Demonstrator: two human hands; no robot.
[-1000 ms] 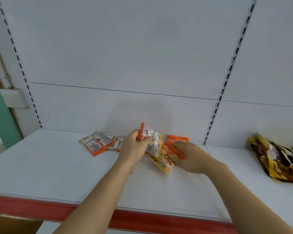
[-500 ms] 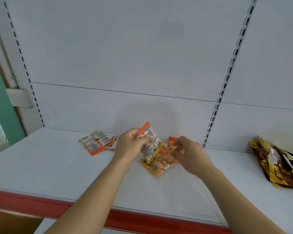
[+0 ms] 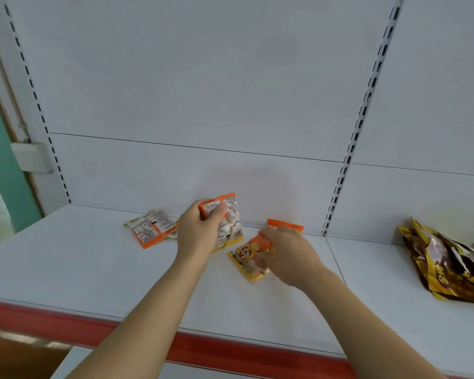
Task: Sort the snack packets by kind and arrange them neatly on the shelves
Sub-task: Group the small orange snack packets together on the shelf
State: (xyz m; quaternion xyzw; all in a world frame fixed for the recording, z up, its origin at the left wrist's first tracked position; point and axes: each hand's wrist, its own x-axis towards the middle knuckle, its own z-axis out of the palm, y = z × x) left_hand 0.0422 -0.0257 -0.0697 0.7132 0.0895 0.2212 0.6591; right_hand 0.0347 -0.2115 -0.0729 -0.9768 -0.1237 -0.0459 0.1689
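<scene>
Left hand (image 3: 200, 231) raised, gripping printed packets (image 3: 227, 220), right hand (image 3: 287, 253) low, pinching cartoon packet (image 3: 251, 255)

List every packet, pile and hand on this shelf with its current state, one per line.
left hand: grips an upright packet, printed back showing.
upright packet: held up off the shelf.
right hand: fingers on the cartoon-face packet.
cartoon-face packet: lying face up on the shelf.
orange packet: behind the right hand, mostly hidden.
back-up packets: lying flat, left.
brown-gold bags: loose heap, right.

Glossy foil packets (image 3: 446, 266), matt shelf (image 3: 66, 269)
</scene>
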